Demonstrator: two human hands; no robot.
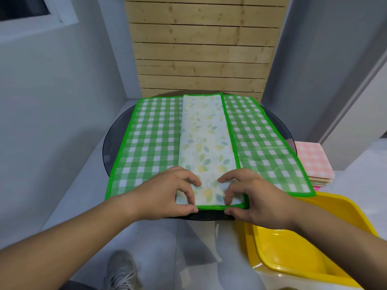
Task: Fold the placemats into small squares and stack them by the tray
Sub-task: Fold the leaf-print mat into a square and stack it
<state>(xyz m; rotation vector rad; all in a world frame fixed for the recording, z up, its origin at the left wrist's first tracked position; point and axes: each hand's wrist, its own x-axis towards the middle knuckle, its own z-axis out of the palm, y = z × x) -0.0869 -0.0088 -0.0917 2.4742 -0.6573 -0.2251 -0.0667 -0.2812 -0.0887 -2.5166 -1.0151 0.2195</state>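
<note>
At the near edge of the counter: both hands meet on the folded-over strip of a placemat
Left hand (167, 192): clamped on the near left corner of the strip, thumb under the edge, fingers curled on top
Right hand (253, 197): clamped on the near right corner, thumb at the green hem, fingers pressing the leaf-print side
Hands: close together, not touching, a short stretch of strip between them
Placemat (150, 141): green-and-white check with a bright green border, spread flat across the counter; its middle shows a pale leaf-print strip (206, 139) running from far edge to near edge, with check on both sides
Counter (109, 141): round, dark glass, mostly covered by the placemat
Stack (314, 162): folded pink-check squares piled right of the counter, just beyond the tray
Tray (310, 252): yellow, at lower right, partly under the right forearm
Wall: pale wood slats behind the counter
Below: grey trousers and a grey shoe (121, 271) on the floor
</note>
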